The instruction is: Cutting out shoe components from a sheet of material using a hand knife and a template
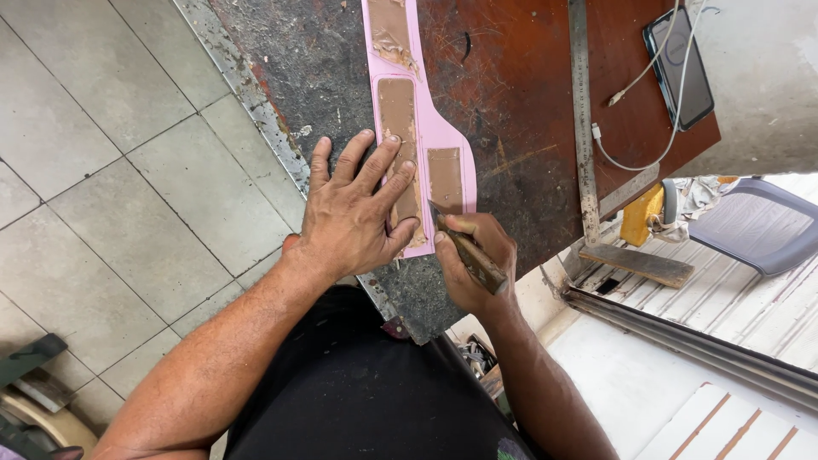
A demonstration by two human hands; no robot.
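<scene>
While the left hand (354,213) presses flat and open on a pink strip (430,128), the right hand (471,260), just beside it, grips a knife (467,247).

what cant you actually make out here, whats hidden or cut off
Head view only:
- Pink strip: far end cut off by the top edge; near end hidden under the left hand.
- Knife: blade tip too small to see; handle mostly hidden inside the right hand.
- Phone: screen too small to read.

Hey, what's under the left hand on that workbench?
The left hand presses flat on a pink strip with brown taped patches, lying on the worn workbench. The strip's near left part is hidden under palm and fingers.
</scene>
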